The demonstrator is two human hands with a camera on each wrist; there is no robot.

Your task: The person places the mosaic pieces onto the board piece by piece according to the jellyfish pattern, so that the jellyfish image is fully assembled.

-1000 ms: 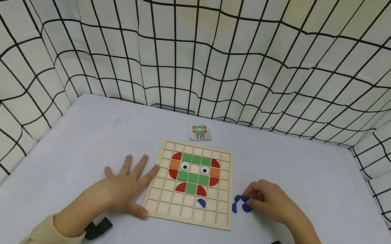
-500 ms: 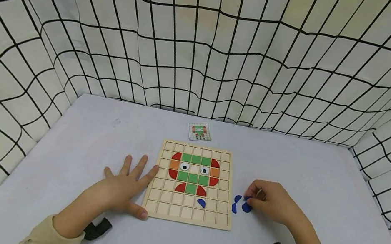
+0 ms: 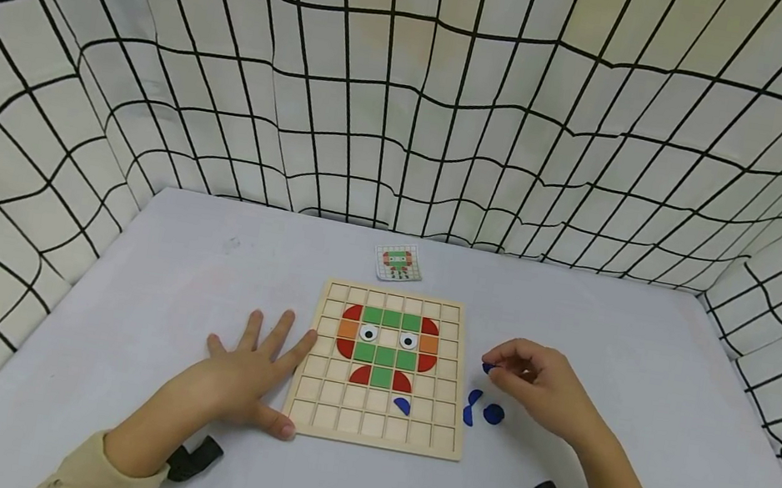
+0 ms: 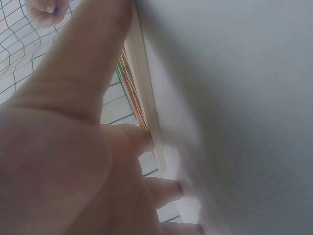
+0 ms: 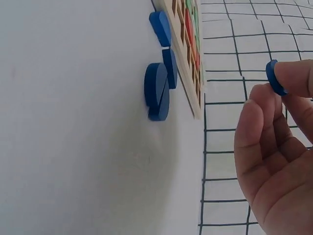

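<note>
A square wooden grid board (image 3: 325, 417) lies on the table, bearing green, red and orange pieces and two eye pieces in a face pattern. One blue half-round piece (image 3: 401, 405) lies tilted in the board's lower part. My left hand (image 3: 245, 378) is spread flat, its thumb and a finger touching the board's left edge. Between thumb and fingers my right hand (image 3: 552, 386) pinches a small blue piece (image 5: 275, 77), raised above the table. Below that hand, several more blue pieces (image 5: 156, 85) lie beside the board's right edge.
A small picture card (image 3: 399, 263) showing a similar face lies behind the board. White cloth covers the table (image 3: 223, 253). Black netting (image 3: 409, 120) over pale walls surrounds the far side and both flanks.
My right hand has lifted a blue piece from the group beside the board and moved slightly up and left with it. My left hand stays in place.
</note>
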